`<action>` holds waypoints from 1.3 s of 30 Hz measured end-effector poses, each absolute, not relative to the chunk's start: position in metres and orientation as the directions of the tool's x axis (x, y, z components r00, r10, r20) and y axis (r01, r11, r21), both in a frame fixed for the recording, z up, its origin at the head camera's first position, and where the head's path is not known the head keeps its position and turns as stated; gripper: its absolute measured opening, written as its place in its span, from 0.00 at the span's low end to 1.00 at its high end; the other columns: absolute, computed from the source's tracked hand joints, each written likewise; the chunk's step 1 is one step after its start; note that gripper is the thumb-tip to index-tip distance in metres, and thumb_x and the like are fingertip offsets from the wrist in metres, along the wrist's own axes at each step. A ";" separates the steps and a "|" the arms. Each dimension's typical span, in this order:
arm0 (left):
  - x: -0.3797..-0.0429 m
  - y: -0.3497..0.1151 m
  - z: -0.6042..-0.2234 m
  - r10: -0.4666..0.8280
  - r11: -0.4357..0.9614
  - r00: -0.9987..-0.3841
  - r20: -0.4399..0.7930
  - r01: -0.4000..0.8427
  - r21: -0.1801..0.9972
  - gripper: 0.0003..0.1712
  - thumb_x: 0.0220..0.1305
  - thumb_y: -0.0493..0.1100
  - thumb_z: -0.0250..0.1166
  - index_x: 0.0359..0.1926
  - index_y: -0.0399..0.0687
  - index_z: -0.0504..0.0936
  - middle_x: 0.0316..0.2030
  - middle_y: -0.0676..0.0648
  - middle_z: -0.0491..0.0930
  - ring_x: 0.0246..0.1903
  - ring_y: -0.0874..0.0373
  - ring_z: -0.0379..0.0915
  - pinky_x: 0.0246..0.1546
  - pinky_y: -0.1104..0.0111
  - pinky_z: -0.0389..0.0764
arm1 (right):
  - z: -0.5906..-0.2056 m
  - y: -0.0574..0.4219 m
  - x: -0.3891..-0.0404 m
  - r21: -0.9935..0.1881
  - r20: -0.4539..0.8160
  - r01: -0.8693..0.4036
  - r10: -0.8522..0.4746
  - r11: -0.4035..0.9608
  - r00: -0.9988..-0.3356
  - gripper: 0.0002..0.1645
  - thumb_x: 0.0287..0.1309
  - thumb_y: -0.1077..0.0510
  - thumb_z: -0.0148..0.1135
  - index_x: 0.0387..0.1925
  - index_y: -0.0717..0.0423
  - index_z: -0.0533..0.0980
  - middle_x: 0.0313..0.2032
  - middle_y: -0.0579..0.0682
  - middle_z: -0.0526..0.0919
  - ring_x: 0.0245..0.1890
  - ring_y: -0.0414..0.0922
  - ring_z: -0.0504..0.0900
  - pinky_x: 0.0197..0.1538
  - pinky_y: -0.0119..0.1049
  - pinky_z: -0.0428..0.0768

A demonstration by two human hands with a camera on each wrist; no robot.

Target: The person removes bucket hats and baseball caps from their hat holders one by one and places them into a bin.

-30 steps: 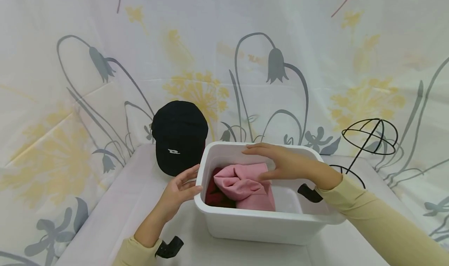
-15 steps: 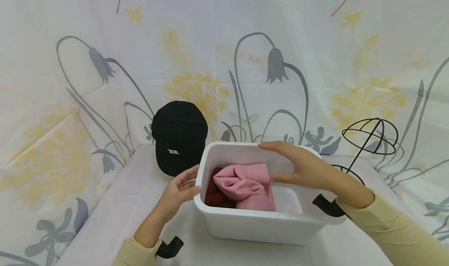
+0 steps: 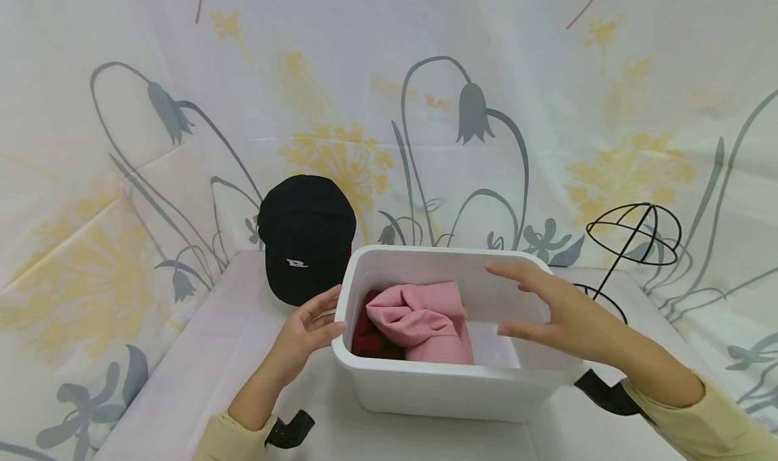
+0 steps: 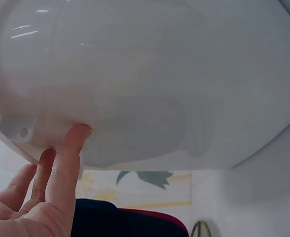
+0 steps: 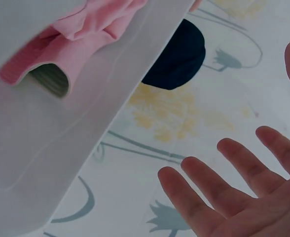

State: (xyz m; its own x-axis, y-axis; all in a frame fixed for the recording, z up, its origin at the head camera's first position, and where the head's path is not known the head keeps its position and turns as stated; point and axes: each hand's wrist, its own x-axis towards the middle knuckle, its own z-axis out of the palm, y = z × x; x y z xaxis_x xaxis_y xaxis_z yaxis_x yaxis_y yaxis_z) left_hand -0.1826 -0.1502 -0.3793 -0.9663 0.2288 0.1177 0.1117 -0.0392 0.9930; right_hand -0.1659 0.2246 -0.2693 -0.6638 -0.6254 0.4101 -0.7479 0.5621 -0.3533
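A white plastic bin [image 3: 450, 393] stands in the middle of the head view. Inside its left half lies a bunched pink cloth item [image 3: 419, 319], with a dark red one [image 3: 371, 333] partly hidden behind it. The pink piece shows a greenish inside in the right wrist view; I cannot tell its exact kind. My left hand [image 3: 300, 333] touches the bin's left end, fingers extended against the outer wall under the rim [image 4: 61, 173]. My right hand [image 3: 559, 312] is over the bin's right part, fingers spread and holding nothing.
A black cap [image 3: 310, 238] with a small white emblem sits behind the bin on the left. At the right back stands a black wire hat stand [image 3: 635, 238], with its base partly hidden by my right arm. Floral fabric [image 3: 365, 76] hangs behind everything.
My right hand has moved right, away from the pink cloth item and the bin's far rim. My left hand stays at the bin's left end. The bin and its contents look unchanged.
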 end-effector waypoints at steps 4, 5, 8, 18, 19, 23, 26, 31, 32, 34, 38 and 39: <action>-0.183 -0.151 -0.380 0.233 -0.040 -0.965 0.120 0.113 0.993 0.35 0.57 0.38 0.63 0.66 0.42 0.63 0.57 0.34 0.67 0.52 0.42 0.69 0.46 0.56 0.77 | -0.275 0.235 -0.160 -0.365 0.436 -0.730 -0.587 0.578 -0.682 0.45 0.44 0.56 0.73 0.65 0.47 0.63 0.61 0.44 0.68 0.57 0.35 0.67 0.53 0.25 0.70; -0.183 -0.151 -0.379 0.234 -0.041 -0.965 0.121 0.114 0.993 0.35 0.57 0.38 0.63 0.66 0.41 0.63 0.57 0.34 0.67 0.53 0.41 0.69 0.46 0.56 0.77 | -0.277 0.237 -0.159 -0.374 0.435 -0.720 -0.575 0.585 -0.693 0.46 0.44 0.56 0.73 0.65 0.47 0.63 0.61 0.44 0.68 0.56 0.34 0.68 0.53 0.25 0.70; -0.183 -0.150 -0.379 0.233 -0.044 -0.965 0.120 0.113 0.993 0.35 0.57 0.38 0.64 0.66 0.41 0.63 0.56 0.34 0.67 0.53 0.40 0.69 0.46 0.55 0.77 | -0.282 0.245 -0.154 -0.402 0.411 -0.664 -0.524 0.631 -0.746 0.45 0.45 0.55 0.73 0.66 0.46 0.63 0.61 0.43 0.68 0.53 0.42 0.74 0.50 0.34 0.75; -0.183 -0.148 -0.379 0.234 -0.048 -0.966 0.109 0.101 0.994 0.36 0.57 0.38 0.64 0.66 0.41 0.62 0.57 0.34 0.67 0.53 0.41 0.69 0.46 0.56 0.77 | -0.304 0.266 -0.142 -0.463 0.369 -0.546 -0.408 0.698 -0.835 0.40 0.50 0.56 0.70 0.65 0.43 0.64 0.59 0.41 0.69 0.49 0.50 0.78 0.46 0.34 0.76; -0.183 -0.148 -0.380 0.233 -0.047 -0.966 0.108 0.100 0.994 0.36 0.57 0.38 0.65 0.66 0.41 0.62 0.57 0.34 0.67 0.53 0.42 0.69 0.46 0.56 0.77 | -0.306 0.269 -0.142 -0.469 0.379 -0.550 -0.405 0.691 -0.832 0.40 0.50 0.57 0.70 0.64 0.44 0.65 0.58 0.41 0.70 0.49 0.47 0.77 0.47 0.29 0.75; -0.184 -0.149 -0.381 0.230 -0.047 -0.967 0.112 0.103 0.994 0.36 0.57 0.38 0.64 0.66 0.42 0.63 0.57 0.34 0.67 0.53 0.41 0.69 0.46 0.56 0.77 | -0.318 0.280 -0.143 -0.479 0.409 -0.544 -0.373 0.689 -0.833 0.39 0.49 0.61 0.70 0.63 0.47 0.66 0.58 0.35 0.69 0.51 0.38 0.74 0.47 0.21 0.71; -0.184 -0.149 -0.381 0.231 -0.046 -0.966 0.118 0.110 0.993 0.36 0.57 0.38 0.64 0.66 0.42 0.63 0.57 0.34 0.67 0.53 0.41 0.69 0.46 0.56 0.77 | -0.326 0.287 -0.144 -0.469 0.428 -0.509 -0.319 0.722 -0.846 0.38 0.48 0.60 0.70 0.62 0.46 0.68 0.57 0.29 0.67 0.50 0.31 0.70 0.43 0.25 0.74; -0.183 -0.150 -0.380 0.230 -0.047 -0.965 0.122 0.114 0.992 0.36 0.57 0.38 0.64 0.66 0.41 0.62 0.57 0.34 0.67 0.54 0.40 0.69 0.46 0.56 0.77 | -0.338 0.292 -0.147 -0.515 0.468 -0.491 -0.249 0.702 -0.848 0.35 0.51 0.63 0.67 0.62 0.50 0.67 0.57 0.33 0.66 0.50 0.22 0.66 0.46 0.17 0.68; -0.183 -0.150 -0.380 0.229 -0.046 -0.966 0.121 0.114 0.992 0.36 0.57 0.38 0.64 0.66 0.41 0.62 0.57 0.34 0.67 0.54 0.40 0.69 0.46 0.56 0.77 | -0.340 0.292 -0.148 -0.530 0.473 -0.489 -0.237 0.693 -0.849 0.34 0.52 0.63 0.66 0.62 0.52 0.67 0.57 0.34 0.66 0.50 0.22 0.66 0.47 0.14 0.66; -0.183 -0.150 -0.380 0.226 -0.045 -0.967 0.118 0.111 0.993 0.36 0.57 0.38 0.64 0.66 0.41 0.62 0.57 0.34 0.67 0.54 0.40 0.69 0.46 0.56 0.77 | -0.343 0.293 -0.150 -0.569 0.461 -0.462 -0.201 0.681 -0.864 0.32 0.55 0.63 0.64 0.62 0.54 0.67 0.56 0.32 0.65 0.48 0.20 0.66 0.45 0.14 0.67; -0.182 -0.150 -0.380 0.225 -0.042 -0.968 0.115 0.108 0.993 0.36 0.57 0.38 0.64 0.66 0.42 0.62 0.57 0.34 0.67 0.53 0.41 0.69 0.46 0.56 0.77 | -0.347 0.296 -0.155 -0.677 0.360 -0.340 -0.110 0.653 -0.926 0.28 0.62 0.58 0.58 0.63 0.55 0.66 0.53 0.29 0.65 0.45 0.19 0.67 0.38 0.21 0.74; -0.182 -0.150 -0.380 0.224 -0.042 -0.968 0.115 0.108 0.993 0.36 0.57 0.38 0.64 0.66 0.42 0.62 0.57 0.34 0.67 0.53 0.41 0.69 0.46 0.55 0.77 | -0.347 0.297 -0.156 -0.707 0.329 -0.311 -0.094 0.636 -0.940 0.27 0.63 0.56 0.57 0.63 0.55 0.66 0.52 0.29 0.67 0.44 0.19 0.69 0.37 0.23 0.75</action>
